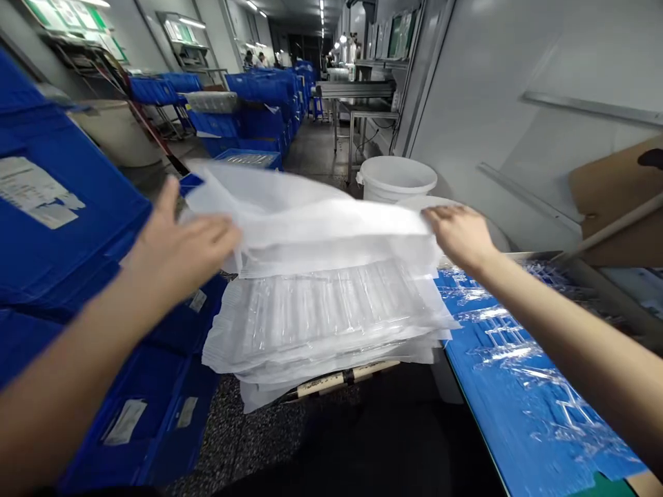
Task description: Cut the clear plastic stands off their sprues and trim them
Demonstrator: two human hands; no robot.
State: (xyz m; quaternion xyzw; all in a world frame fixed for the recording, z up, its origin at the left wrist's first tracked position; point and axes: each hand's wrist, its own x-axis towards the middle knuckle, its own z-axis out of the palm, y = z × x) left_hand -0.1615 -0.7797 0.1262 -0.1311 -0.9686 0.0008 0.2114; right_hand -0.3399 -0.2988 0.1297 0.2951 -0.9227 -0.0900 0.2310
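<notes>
A thin white translucent sheet is lifted above a stack of clear plastic trays wrapped in white film. My left hand grips the sheet's left edge, fingers closed on it. My right hand pinches the sheet's right edge. The sheet is blurred by motion. The stack rests on a low support with a wooden strip showing beneath it.
Blue plastic crates are stacked at the left and further down the aisle. A blue surface at the right carries several clear plastic parts. White buckets stand behind the stack. Brown cardboard leans on the right wall.
</notes>
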